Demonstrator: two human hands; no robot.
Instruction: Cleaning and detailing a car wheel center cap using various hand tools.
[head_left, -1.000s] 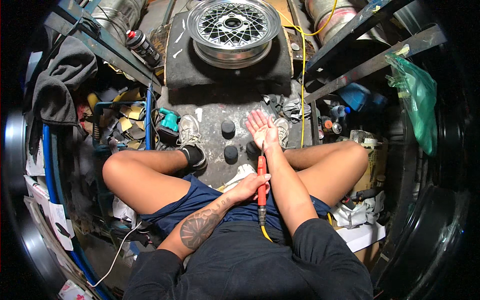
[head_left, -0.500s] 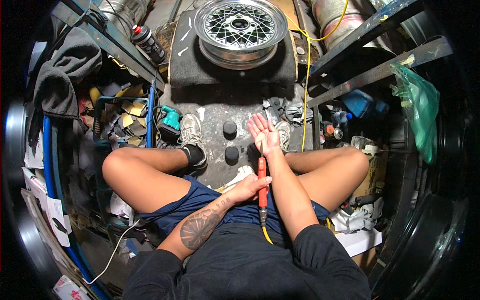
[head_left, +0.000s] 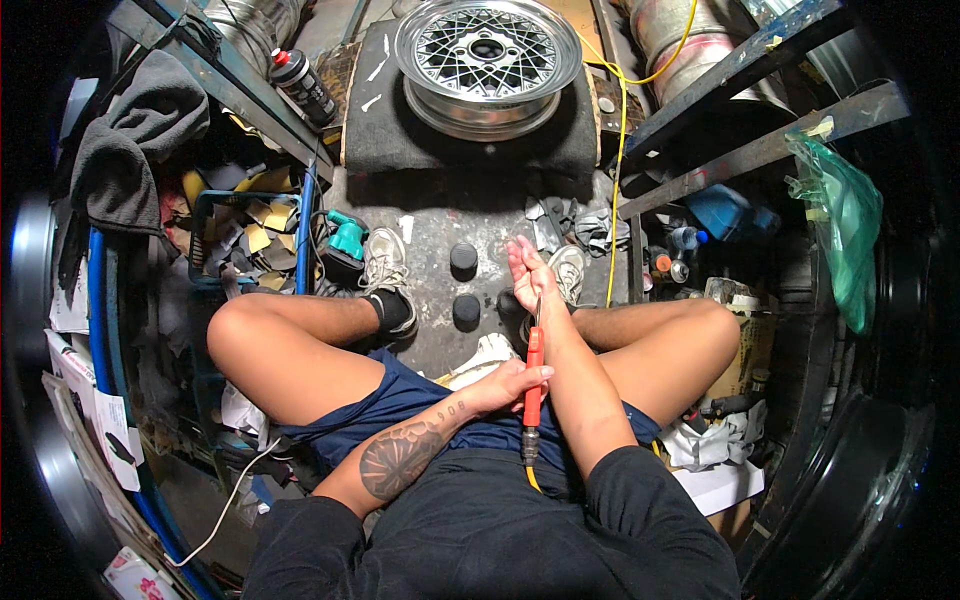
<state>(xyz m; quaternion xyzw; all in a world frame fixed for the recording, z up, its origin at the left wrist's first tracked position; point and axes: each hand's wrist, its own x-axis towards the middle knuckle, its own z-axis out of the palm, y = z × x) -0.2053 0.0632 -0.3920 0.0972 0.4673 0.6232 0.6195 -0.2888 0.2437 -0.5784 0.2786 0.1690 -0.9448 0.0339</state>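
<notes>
My left hand is wrapped round a red air blow gun, held upright in front of my lap with a yellow hose at its lower end. The gun's thin nozzle reaches up to the wrist of my right hand. That hand is turned palm upward, its fingers loosely bent and apart, with nothing seen in it. Whether the nozzle touches the skin I cannot tell. Beyond my hands, a silver mesh-spoked wheel rim rests on a dark padded stand.
Two black round caps sit on the floor between my shoes. A teal sander lies beside my left shoe, near a blue crate of sanding scraps. A spray can stands far left; a green plastic bag hangs right.
My right hand has turned and its fingers have curled from a flatter, spread pose. The blow gun has shifted slightly right and down, its nozzle now at the wrist instead of the palm.
</notes>
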